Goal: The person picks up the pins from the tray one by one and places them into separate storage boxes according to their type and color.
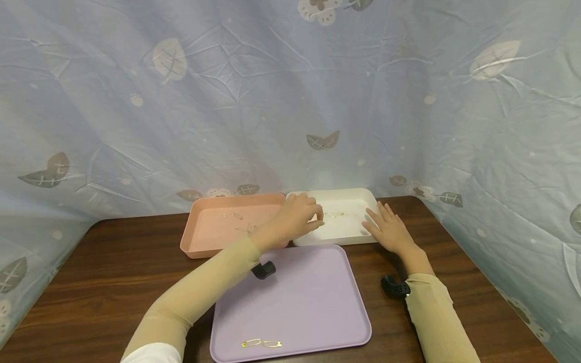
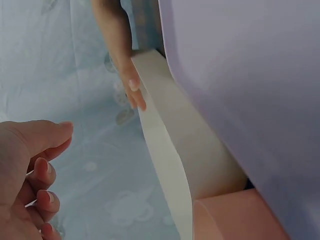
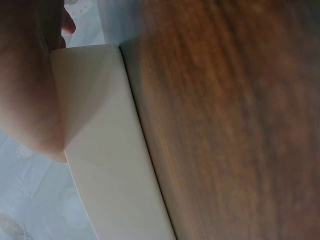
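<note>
Head view has the small gold safety pin (image 1: 333,215) lying inside the shallow white plastic tray (image 1: 358,194) at the back of the bench. Left hand (image 1: 297,218) hovers over that tray's left side, fingers (image 1: 317,216) curled in just beside the pin; can't tell if they touch it. Right hand (image 1: 389,229) rests flat on the tray's right rim, fingers straight and spread, holding nothing. Touching the white tray on its left is a pink plastic tray (image 1: 199,210) with a few more pins. Nearer the person sits a flat lilac tray (image 1: 299,297) with two linked gold pins (image 1: 262,343) near its front edge, all on a dark wooden bench (image 1: 113,272).
</note>
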Available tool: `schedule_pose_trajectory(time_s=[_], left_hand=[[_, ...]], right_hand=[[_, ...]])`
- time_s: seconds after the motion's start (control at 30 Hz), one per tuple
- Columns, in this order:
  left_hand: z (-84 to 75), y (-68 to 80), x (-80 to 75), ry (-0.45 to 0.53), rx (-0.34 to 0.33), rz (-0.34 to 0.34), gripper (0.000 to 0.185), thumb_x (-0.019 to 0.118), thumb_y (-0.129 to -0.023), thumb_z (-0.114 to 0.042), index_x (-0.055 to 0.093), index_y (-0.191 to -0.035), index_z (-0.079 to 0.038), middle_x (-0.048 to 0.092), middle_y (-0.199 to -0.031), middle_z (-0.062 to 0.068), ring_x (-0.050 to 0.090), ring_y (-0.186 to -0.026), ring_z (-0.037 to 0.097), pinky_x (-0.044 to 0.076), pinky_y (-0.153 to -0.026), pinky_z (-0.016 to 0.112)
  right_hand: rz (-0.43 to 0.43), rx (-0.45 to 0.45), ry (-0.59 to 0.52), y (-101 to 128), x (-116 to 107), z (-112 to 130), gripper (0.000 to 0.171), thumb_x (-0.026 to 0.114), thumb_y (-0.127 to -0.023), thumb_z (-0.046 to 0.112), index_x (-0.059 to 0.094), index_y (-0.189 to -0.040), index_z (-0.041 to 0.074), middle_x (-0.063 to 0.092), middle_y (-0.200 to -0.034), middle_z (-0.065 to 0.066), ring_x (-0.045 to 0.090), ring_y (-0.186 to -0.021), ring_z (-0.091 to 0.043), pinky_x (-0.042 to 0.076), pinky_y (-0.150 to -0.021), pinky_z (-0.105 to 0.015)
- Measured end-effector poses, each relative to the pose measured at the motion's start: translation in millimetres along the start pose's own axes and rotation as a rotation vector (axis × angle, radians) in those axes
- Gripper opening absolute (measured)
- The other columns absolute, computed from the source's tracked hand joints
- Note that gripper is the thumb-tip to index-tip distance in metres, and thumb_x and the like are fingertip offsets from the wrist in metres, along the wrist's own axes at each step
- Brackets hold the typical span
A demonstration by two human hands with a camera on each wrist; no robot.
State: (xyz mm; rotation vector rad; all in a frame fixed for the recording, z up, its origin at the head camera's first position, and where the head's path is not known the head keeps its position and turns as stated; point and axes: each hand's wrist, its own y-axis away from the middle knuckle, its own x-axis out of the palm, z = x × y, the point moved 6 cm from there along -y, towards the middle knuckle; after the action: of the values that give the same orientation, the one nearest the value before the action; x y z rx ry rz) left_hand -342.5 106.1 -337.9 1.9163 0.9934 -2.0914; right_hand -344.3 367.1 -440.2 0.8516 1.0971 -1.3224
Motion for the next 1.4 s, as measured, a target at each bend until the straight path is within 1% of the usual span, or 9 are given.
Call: schedule_pose_trajectory(time_s=[0.13,0.3,0.5,0.6,0.7,0.93,1.13,1.27,1.4], left_hand=[[-6.6,18.6,-7.1,0.013,0.033,-0.023,0.007,0.067,-0.091,-0.031,0.069,-0.087,-0.025,0.056,-0.079,-0.008,0.045,-0.079,0.012,0.032,-0.074,0.03],[-12.2,42.6,-15.0,-0.018,0.073,-0.091,0.005,0.071,-0.087,-0.029,0.068,-0.084,-0.025,0.055,-0.077,-0.009,0.046,-0.077,0.011,0.034,-0.073,0.027],[-15.9,69.9,-23.2,-0.01,0.082,-0.157,0.006,0.073,-0.085,-0.026,0.068,-0.082,-0.024,0.054,-0.073,-0.01,0.045,-0.073,0.009,0.033,-0.072,0.026],[-16.9,82.6,-24.1,-0.004,0.08,-0.179,0.008,0.075,-0.084,-0.026,0.068,-0.081,-0.024,0.055,-0.073,-0.01,0.045,-0.071,0.009,0.032,-0.07,0.025],[-17.9,94.4,-24.7,0.018,0.069,-0.189,0.009,0.076,-0.083,-0.026,0.067,-0.081,-0.024,0.055,-0.074,-0.01,0.045,-0.075,0.009,0.033,-0.071,0.026],[-20.0,116.7,-27.5,0.101,0.022,-0.164,0.01,0.077,-0.081,-0.025,0.066,-0.081,-0.025,0.051,-0.073,-0.009,0.045,-0.079,0.008,0.036,-0.078,0.029],[-18.5,136.4,-30.4,0.123,-0.016,-0.135,0.014,0.078,-0.08,-0.027,0.065,-0.078,-0.025,0.049,-0.069,-0.012,0.043,-0.076,0.007,0.036,-0.075,0.028],[-17.6,152.2,-31.1,0.129,-0.067,-0.1,0.015,0.079,-0.08,-0.03,0.064,-0.077,-0.026,0.045,-0.067,-0.014,0.041,-0.075,0.004,0.036,-0.076,0.027],[-16.9,167.2,-30.9,0.168,-0.106,-0.082,0.016,0.078,-0.08,-0.031,0.063,-0.077,-0.028,0.043,-0.067,-0.015,0.038,-0.076,0.002,0.033,-0.077,0.027]], right_hand=[[-0.001,0.001,0.001,-0.2,-0.1,-0.8,0.068,0.034,-0.102,0.053,0.03,-0.152,0.008,0.009,-0.161,-0.026,0.005,-0.149,-0.046,0.01,-0.114,-0.069],[0.002,0.002,-0.007,-0.9,1.1,-0.6,0.068,0.034,-0.102,0.053,0.03,-0.153,0.009,0.009,-0.161,-0.026,0.005,-0.149,-0.046,0.01,-0.115,-0.068],[0.015,0.004,-0.021,0.1,-0.1,1.7,0.068,0.034,-0.101,0.054,0.029,-0.153,0.01,0.008,-0.162,-0.025,0.004,-0.149,-0.045,0.009,-0.115,-0.068],[0.017,0.003,-0.026,1.2,-1.7,3.1,0.068,0.035,-0.101,0.054,0.03,-0.153,0.009,0.009,-0.161,-0.026,0.004,-0.149,-0.045,0.009,-0.114,-0.068],[0.017,0.0,-0.022,1.8,-2.9,3.0,0.068,0.036,-0.101,0.054,0.031,-0.153,0.009,0.01,-0.161,-0.026,0.006,-0.149,-0.046,0.01,-0.114,-0.069],[0.013,0.0,-0.012,0.7,-2.8,-0.3,0.069,0.035,-0.101,0.054,0.03,-0.153,0.009,0.01,-0.161,-0.027,0.006,-0.149,-0.046,0.01,-0.114,-0.069],[0.015,0.001,-0.021,-0.7,-0.9,-0.8,0.069,0.034,-0.101,0.054,0.03,-0.153,0.009,0.009,-0.161,-0.026,0.004,-0.149,-0.046,0.009,-0.114,-0.069],[0.013,-0.001,-0.02,-1.3,-0.5,-0.9,0.069,0.034,-0.101,0.055,0.03,-0.153,0.008,0.009,-0.161,-0.026,0.005,-0.149,-0.046,0.009,-0.114,-0.069],[0.007,-0.003,-0.022,-0.9,-0.4,-1.0,0.069,0.035,-0.101,0.054,0.03,-0.152,0.008,0.01,-0.161,-0.027,0.006,-0.149,-0.047,0.01,-0.114,-0.069]])
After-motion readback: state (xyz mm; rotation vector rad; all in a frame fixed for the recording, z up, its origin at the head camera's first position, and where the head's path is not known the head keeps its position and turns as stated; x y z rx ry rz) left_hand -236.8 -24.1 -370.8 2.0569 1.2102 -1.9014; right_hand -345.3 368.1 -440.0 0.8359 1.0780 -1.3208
